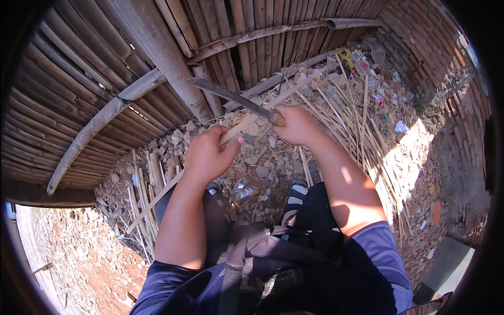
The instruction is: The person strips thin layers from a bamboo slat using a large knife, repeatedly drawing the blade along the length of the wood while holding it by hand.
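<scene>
My right hand (299, 125) is closed around the short wooden handle of a machete (230, 94). Its long dark blade points up and to the left. My left hand (206, 156) grips a long, pale bamboo strip (292, 93) between thumb and fingers. The strip runs slantwise from beside my left knee, through that hand, to the far right. Blade and strip cross just left of my right hand; whether they touch there I cannot tell. My left palm is hidden.
Many split bamboo strips (362, 139) lie heaped on the right, and more strips (140, 197) lean at my left. A slatted bamboo wall (262, 39) with a thick post (160, 50) stands ahead. Rubble, litter and a clear plastic wrapper (243, 192) cover the ground. A brick wall (425, 39) rises at right.
</scene>
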A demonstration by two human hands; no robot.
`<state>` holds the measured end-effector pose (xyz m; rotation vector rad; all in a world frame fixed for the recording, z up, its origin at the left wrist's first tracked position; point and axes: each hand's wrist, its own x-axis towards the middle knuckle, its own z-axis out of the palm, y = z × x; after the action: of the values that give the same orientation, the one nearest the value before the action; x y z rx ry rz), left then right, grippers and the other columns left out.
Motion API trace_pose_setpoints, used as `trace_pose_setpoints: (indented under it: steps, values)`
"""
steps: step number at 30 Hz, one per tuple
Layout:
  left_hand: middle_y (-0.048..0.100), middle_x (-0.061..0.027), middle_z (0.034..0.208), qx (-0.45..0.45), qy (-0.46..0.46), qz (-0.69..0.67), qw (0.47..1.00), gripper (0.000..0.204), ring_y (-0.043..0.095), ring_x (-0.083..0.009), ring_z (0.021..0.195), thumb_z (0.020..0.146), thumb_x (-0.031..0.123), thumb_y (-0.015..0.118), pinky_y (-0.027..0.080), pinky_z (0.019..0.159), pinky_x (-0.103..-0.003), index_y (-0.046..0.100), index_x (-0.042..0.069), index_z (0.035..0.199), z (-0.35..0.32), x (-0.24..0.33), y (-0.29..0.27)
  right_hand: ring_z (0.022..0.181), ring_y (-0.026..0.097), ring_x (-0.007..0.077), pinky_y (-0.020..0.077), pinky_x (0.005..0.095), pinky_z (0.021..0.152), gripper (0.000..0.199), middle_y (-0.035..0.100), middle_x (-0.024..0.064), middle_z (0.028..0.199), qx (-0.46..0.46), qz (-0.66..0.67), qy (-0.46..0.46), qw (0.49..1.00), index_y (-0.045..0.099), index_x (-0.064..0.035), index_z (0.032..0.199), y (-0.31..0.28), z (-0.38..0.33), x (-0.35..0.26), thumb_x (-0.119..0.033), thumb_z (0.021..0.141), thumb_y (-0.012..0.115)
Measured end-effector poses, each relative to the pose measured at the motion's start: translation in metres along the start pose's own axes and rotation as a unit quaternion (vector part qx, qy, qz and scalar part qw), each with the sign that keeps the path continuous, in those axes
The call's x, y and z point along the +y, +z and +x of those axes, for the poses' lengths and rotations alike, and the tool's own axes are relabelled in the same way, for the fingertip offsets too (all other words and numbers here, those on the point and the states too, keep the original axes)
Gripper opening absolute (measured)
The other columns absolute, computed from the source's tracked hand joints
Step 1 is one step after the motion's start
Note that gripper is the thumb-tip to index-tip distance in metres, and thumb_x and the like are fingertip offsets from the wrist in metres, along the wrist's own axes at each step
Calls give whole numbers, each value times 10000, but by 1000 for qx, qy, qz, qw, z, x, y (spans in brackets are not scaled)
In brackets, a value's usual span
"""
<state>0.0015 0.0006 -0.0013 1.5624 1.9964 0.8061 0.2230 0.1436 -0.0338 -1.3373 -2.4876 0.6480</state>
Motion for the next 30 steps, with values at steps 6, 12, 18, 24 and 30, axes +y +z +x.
trace_pose_setpoints:
  steps: [6, 12, 18, 24, 30]
  values:
    - [727, -183, 798, -19, 6, 8, 1000, 481, 737, -344, 759, 883, 416, 766, 570, 728, -435, 721, 2, 1124, 0, 2, 3, 899, 703, 421, 550, 459, 808, 396, 720, 249, 938, -19, 44, 27, 998, 714, -53, 1154, -7, 3, 16, -250, 817, 782]
    - [730, -175, 783, -13, 14, 17, 1000, 472, 743, -347, 766, 880, 411, 764, 574, 733, -436, 727, 8, 1123, 0, 2, 2, 947, 697, 424, 550, 480, 846, 403, 721, 244, 988, -11, 22, 28, 999, 705, -48, 1149, -2, 6, 23, -289, 832, 766]
    - [733, -174, 780, 0, 12, 31, 999, 460, 744, -351, 768, 874, 406, 766, 578, 738, -437, 736, 10, 1106, -2, 1, -3, 1001, 687, 432, 549, 508, 886, 398, 720, 241, 1023, -42, -13, 41, 998, 689, -45, 1108, -7, 5, 8, -338, 845, 746]
    - [740, -190, 843, -26, -5, 49, 998, 491, 752, -333, 812, 889, 424, 767, 574, 765, -422, 719, 0, 1133, 0, 3, -2, 950, 690, 435, 548, 495, 855, 400, 717, 243, 978, -33, -7, 28, 999, 697, -41, 1113, -4, 4, 14, -331, 846, 762]
    - [740, -194, 842, -29, -5, 55, 998, 502, 751, -337, 805, 887, 427, 768, 576, 765, -427, 721, -6, 1138, 0, 2, -1, 936, 692, 438, 547, 487, 841, 418, 714, 253, 957, -30, -12, 21, 999, 701, -42, 1138, -2, 3, 16, -323, 838, 780]
